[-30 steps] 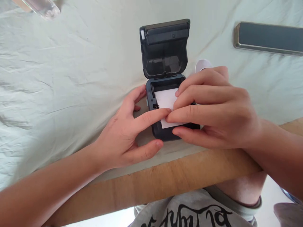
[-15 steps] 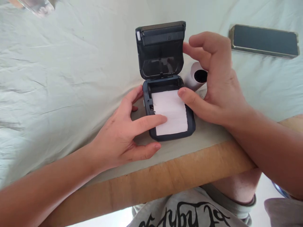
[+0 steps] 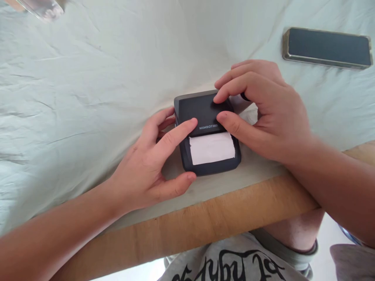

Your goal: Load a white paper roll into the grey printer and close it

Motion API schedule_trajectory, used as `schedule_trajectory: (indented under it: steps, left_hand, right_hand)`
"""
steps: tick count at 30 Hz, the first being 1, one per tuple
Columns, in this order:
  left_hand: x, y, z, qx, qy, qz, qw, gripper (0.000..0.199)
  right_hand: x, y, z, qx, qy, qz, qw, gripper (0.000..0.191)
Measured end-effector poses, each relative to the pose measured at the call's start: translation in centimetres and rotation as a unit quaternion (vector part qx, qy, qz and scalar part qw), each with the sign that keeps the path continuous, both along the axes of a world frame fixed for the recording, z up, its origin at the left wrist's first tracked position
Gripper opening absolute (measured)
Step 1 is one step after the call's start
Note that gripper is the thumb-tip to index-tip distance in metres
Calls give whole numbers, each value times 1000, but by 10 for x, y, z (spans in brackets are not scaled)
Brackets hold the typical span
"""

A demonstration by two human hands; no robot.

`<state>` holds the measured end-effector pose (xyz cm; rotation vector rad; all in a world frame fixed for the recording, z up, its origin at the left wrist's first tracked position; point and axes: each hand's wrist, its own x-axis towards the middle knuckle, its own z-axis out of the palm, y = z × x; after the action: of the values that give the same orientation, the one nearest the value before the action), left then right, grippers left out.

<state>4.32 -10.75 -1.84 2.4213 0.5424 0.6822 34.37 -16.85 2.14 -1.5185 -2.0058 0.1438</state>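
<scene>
A dark label printer (image 3: 199,109) marked NIIMBOT lies on the cloth with its lid down. White paper (image 3: 212,149) sticks out from under the lid's near edge, over the front of the body. My left hand (image 3: 152,160) is at the printer's left side, fingers apart, with the index fingertip on the lid and the thumb by the near left corner. My right hand (image 3: 263,111) has its fingers apart, the thumb and a fingertip on the lid's right part. A white roll (image 3: 240,104) is partly hidden behind my right hand.
A phone-like dark slab (image 3: 328,47) in a clear case lies at the upper right. A clear plastic object (image 3: 48,8) sits at the upper left corner. The table's wooden edge (image 3: 187,226) runs along the front, below the wrinkled pale cloth (image 3: 96,74).
The printer's lid has swung down from upright to closed, covering the upper part of the paper. My right hand has come down with it, and my left index finger has moved up onto the lid.
</scene>
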Motion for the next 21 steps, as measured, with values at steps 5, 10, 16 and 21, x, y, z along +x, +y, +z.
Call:
schedule_trajectory:
  steps: [5, 10, 16, 21]
  left_hand:
    - [-1, 0, 1, -8, 10, 13, 1000, 71]
    - [-2, 4, -1, -4, 5, 7, 1000, 73]
    - [-2, -8, -6, 25, 39, 44, 998, 108]
    - [0, -27, -11, 71, 77, 90, 990, 107]
  right_hand:
    - [7, -2, 8, -62, -3, 2, 998, 30]
    - [7, -2, 7, -55, -7, -6, 998, 33]
    - [-7, -2, -6, 74, -69, -27, 994, 28]
    - [5, -3, -16, 94, -91, 13, 991, 37]
